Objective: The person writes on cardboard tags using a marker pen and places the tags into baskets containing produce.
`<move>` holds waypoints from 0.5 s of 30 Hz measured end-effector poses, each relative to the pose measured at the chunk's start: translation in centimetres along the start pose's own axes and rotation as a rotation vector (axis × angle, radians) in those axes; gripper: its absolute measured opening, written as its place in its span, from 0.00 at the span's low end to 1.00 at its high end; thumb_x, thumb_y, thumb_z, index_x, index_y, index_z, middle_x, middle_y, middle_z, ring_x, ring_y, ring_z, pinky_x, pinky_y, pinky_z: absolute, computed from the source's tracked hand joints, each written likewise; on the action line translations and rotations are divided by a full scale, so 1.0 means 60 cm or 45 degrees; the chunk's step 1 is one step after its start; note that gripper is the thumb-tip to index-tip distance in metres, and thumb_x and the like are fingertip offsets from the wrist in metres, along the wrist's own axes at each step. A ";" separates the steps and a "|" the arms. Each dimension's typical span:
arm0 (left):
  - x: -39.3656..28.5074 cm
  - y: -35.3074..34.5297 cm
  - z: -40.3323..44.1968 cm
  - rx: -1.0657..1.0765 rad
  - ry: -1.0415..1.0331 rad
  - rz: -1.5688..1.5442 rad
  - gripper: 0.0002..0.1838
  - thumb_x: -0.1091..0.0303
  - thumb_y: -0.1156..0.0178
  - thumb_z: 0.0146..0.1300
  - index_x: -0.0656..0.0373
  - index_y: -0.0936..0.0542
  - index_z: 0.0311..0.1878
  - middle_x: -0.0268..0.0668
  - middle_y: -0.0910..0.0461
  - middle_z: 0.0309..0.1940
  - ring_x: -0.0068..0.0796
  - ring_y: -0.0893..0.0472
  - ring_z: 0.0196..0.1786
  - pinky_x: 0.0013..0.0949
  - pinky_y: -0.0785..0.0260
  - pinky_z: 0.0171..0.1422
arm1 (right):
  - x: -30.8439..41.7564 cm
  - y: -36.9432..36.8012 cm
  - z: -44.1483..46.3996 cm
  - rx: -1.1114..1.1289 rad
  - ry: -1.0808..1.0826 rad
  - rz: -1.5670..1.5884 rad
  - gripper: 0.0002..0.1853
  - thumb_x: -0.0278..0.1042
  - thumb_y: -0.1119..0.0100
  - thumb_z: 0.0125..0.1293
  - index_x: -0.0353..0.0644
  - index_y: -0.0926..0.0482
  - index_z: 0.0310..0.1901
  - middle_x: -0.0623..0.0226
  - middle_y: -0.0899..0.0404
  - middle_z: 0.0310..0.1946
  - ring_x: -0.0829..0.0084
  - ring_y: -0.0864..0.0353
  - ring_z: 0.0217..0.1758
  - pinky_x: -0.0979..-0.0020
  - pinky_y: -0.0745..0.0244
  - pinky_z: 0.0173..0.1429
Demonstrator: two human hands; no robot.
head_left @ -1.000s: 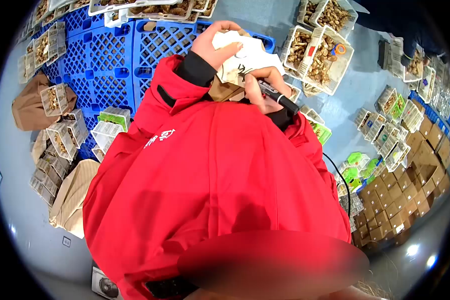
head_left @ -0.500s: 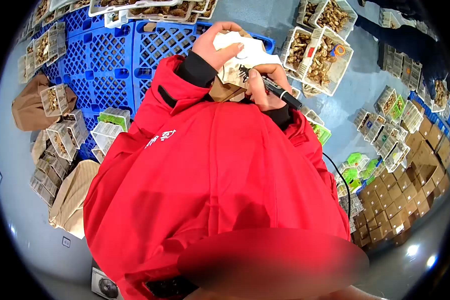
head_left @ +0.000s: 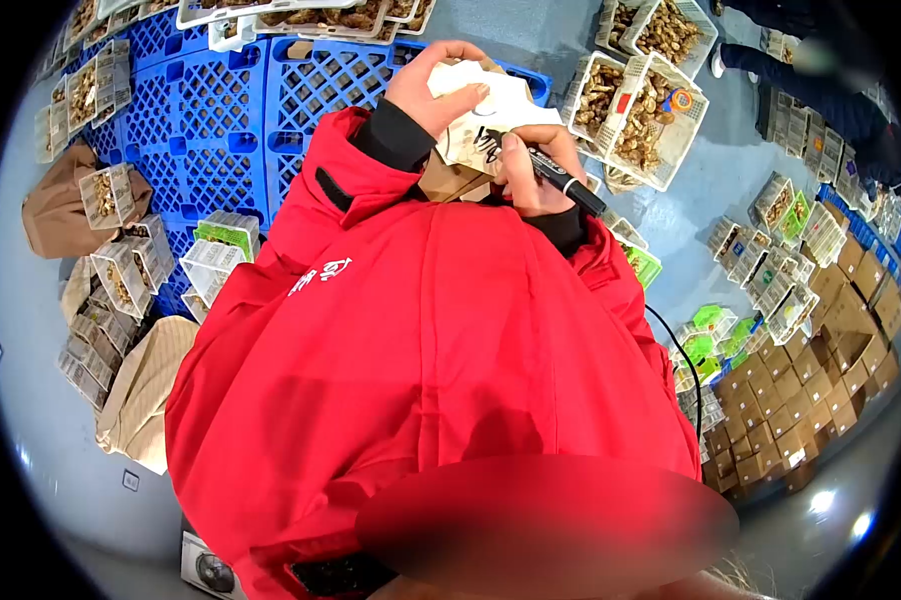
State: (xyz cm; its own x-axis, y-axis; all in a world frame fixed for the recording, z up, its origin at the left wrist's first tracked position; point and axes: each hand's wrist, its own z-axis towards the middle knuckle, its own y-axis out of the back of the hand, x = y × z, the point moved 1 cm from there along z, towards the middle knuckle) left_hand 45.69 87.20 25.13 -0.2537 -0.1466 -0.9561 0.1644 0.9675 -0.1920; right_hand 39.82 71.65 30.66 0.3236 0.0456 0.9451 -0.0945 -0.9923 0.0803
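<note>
My left hand grips a whitish piece of paper or card along its left side, with the thumb lying on its face. Dark pen strokes show on its lower part. In my right hand is a black marker, its writing end at the strokes and its thick end pointing down to the right. The tip itself is partly hidden by my fingers. Beneath the paper, brown cardboard shows near my chest.
Blue plastic pallets lie ahead and left. White crates of mushroom-like produce stand at the right. Stacked cardboard boxes fill the lower right. Another person's dark trouser leg is at the upper right.
My right hand and the marker have shifted very slightly right and down over the paper. My left hand stays put. At the upper right the other person's legs have moved, and a light shoe now shows.
</note>
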 end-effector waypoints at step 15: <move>0.004 0.005 0.001 -0.011 0.057 0.025 0.21 0.74 0.35 0.54 0.62 0.29 0.51 0.33 0.24 0.40 0.18 0.24 0.41 0.23 0.30 0.46 | 0.002 -0.001 -0.001 0.026 0.055 -0.085 0.06 0.28 0.38 0.57 0.37 0.26 0.31 0.69 0.23 0.21 0.83 0.27 0.23 0.79 0.31 0.30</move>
State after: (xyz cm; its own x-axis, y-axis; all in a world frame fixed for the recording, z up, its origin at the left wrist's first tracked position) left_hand 45.75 87.45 24.82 -0.2927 -0.1183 -0.9488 0.1614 0.9720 -0.1710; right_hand 39.80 71.71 30.81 0.2879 0.1165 0.9505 -0.0545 -0.9890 0.1377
